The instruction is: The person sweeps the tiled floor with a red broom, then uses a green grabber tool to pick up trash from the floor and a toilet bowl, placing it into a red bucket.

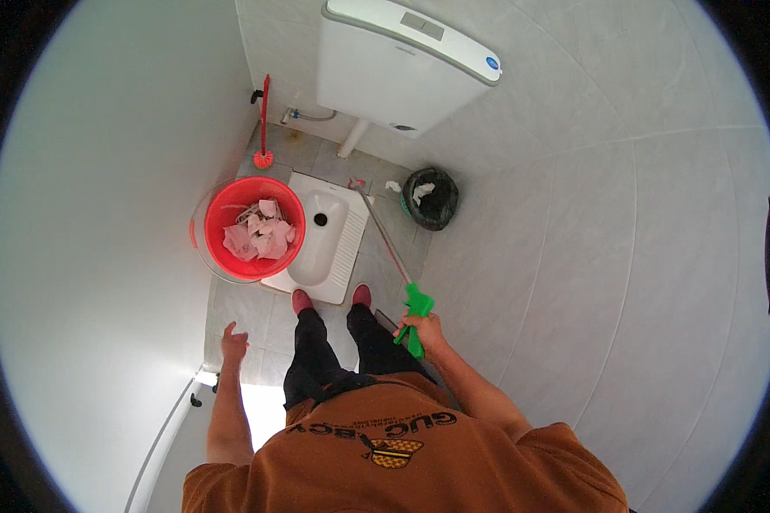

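Observation:
My right hand (423, 332) is wrapped round the green handle of a litter picker (391, 248). Its thin metal shaft reaches forward, and the red jaws end beside the far right corner of a white squat toilet (319, 248). I cannot make out whether the jaws hold anything. On the left, my left hand (234, 341) hangs in the air with nothing in it, its fingers apart. A red bucket (252, 268) with crumpled paper (263, 236) inside covers the left side of the toilet. My feet stand at the toilet's near edge.
A black-lined waste bin (441, 205) with white paper in it stands by the right wall, and a paper scrap (393, 185) lies beside it. A red toilet brush (263, 128) leans at the back left corner. The white cistern (402, 73) juts from the far wall.

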`<state>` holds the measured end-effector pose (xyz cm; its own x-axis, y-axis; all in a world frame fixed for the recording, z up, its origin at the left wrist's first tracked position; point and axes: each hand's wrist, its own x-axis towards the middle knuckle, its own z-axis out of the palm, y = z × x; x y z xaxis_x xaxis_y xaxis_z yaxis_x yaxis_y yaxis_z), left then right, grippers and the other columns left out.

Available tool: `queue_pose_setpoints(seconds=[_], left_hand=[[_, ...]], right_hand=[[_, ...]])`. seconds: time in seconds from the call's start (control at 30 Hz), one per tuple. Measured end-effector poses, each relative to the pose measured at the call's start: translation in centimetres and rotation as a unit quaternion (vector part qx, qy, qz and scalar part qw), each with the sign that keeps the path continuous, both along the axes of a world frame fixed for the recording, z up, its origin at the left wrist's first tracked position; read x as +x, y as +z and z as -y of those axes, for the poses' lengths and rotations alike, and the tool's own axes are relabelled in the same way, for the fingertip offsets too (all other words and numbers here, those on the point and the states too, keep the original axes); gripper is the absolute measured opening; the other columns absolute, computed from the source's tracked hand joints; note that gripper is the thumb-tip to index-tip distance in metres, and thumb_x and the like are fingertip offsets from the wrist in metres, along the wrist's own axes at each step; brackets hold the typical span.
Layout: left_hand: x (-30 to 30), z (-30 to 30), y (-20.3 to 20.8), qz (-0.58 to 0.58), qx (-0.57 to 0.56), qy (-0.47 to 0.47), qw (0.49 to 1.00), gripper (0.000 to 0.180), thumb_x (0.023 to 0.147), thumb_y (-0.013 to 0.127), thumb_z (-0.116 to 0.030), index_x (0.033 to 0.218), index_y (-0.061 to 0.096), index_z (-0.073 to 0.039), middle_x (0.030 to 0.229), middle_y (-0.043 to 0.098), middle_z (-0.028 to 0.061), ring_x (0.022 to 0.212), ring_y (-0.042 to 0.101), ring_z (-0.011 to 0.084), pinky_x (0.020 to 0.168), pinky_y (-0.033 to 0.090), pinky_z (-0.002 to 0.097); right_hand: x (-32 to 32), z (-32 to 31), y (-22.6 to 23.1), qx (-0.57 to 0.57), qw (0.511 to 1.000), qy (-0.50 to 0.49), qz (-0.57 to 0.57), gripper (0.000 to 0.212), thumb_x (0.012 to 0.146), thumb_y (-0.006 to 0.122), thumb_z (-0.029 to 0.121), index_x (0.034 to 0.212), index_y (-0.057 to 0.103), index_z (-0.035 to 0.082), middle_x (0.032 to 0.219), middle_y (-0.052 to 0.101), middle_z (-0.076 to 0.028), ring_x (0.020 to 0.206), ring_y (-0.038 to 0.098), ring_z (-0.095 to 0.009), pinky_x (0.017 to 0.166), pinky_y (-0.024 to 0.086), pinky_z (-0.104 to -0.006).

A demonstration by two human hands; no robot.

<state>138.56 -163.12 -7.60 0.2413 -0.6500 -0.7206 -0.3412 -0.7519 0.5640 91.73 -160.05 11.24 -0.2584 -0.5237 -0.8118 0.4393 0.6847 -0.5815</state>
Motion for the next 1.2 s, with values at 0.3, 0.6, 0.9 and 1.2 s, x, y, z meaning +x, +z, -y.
queue_pose_setpoints(seconds=[0.3, 0.6, 0.9, 1.2], left_hand=[[-4.5, -4.5, 1.1, -0.032, 0.001, 0.000, 0.999, 0.055, 0.077, 0.066, -0.008, 0.126, 0.042, -0.004, 0.072, 0.063, 0.0075, 0.055, 0.058, 0.0133, 0.049, 0.049, 0.0271], [-7.8, -2.0, 6.0, -0.043, -0.024, -0.032, 0.998, 0.050, 0.078, 0.064, -0.010, 0.124, 0.046, -0.005, 0.073, 0.064, 0.0062, 0.057, 0.060, 0.0127, 0.049, 0.046, 0.0256], [-6.0, -2.8, 3.0, -0.008, -0.017, -0.058, 0.998, 0.047, 0.077, 0.065, -0.012, 0.121, 0.049, -0.006, 0.068, 0.064, 0.0068, 0.055, 0.060, 0.0133, 0.053, 0.049, 0.0277], [-7.9, 0.2, 0.7, -0.037, -0.090, -0.051, 0.994, 0.048, 0.075, 0.066, -0.017, 0.120, 0.050, -0.006, 0.069, 0.065, 0.0084, 0.058, 0.061, 0.0156, 0.059, 0.050, 0.0296]], right_hand=[[-4.1, 2.2, -4.3, 0.020, 0.996, -0.080, 0.017, 0.011, 0.080, 0.054, 0.007, 0.089, 0.052, 0.001, 0.075, 0.058, -0.012, 0.067, 0.063, -0.028, 0.056, 0.047, -0.0367], [-6.2, 4.8, -7.9, 0.001, 0.980, -0.165, 0.112, 0.006, 0.080, 0.050, 0.009, 0.085, 0.051, 0.006, 0.074, 0.057, -0.010, 0.073, 0.063, -0.029, 0.055, 0.045, -0.0370], [-7.4, 1.5, -3.3, 0.027, 0.996, -0.035, 0.083, 0.008, 0.077, 0.055, 0.002, 0.084, 0.051, 0.000, 0.069, 0.057, -0.011, 0.058, 0.059, -0.028, 0.053, 0.051, -0.0406], [-12.2, -0.6, 8.5, -0.043, 0.976, 0.205, 0.060, 0.013, 0.078, 0.059, 0.003, 0.089, 0.052, 0.000, 0.070, 0.059, -0.012, 0.061, 0.061, -0.025, 0.059, 0.050, -0.0378]])
